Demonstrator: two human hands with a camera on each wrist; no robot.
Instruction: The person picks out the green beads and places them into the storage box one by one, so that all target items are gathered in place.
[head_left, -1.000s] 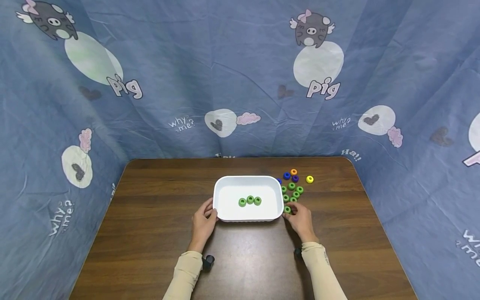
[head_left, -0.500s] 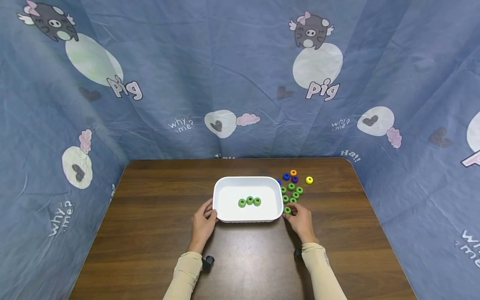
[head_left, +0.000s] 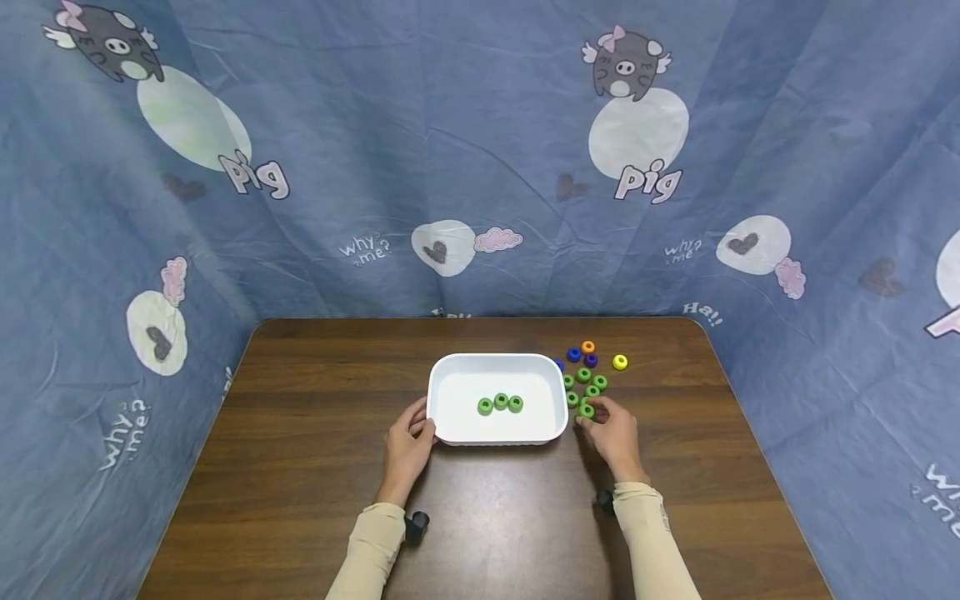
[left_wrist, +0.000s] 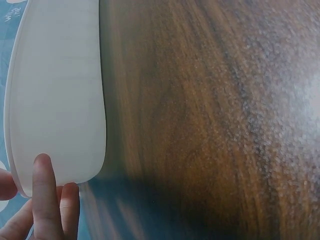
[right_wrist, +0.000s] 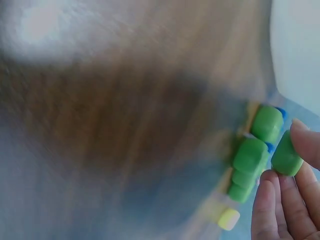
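A white tray (head_left: 461,379) stands in the middle of the table, with three green beads (head_left: 501,402) inside. My left hand (head_left: 407,450) grips the tray at its left front corner; in the left wrist view the fingers (left_wrist: 45,200) lie against its outer wall. Just right of the tray, my right hand (head_left: 617,437) pinches a green bead (right_wrist: 287,155) between thumb and fingers. Several more green beads (head_left: 584,375) lie beside and beyond that hand, and the held bead partly covers one of them in the head view.
Blue beads (head_left: 573,354), a purple bead (head_left: 591,360), an orange bead (head_left: 588,347) and a yellow bead (head_left: 620,362) lie behind the green ones. One blue bead is partly hidden by the tray. A printed blue cloth (head_left: 480,283) hangs around the wooden table (head_left: 315,467).
My right hand has moved a little right and away from the tray's right front corner, carrying the green bead with it. The left hand and the tray stay put.
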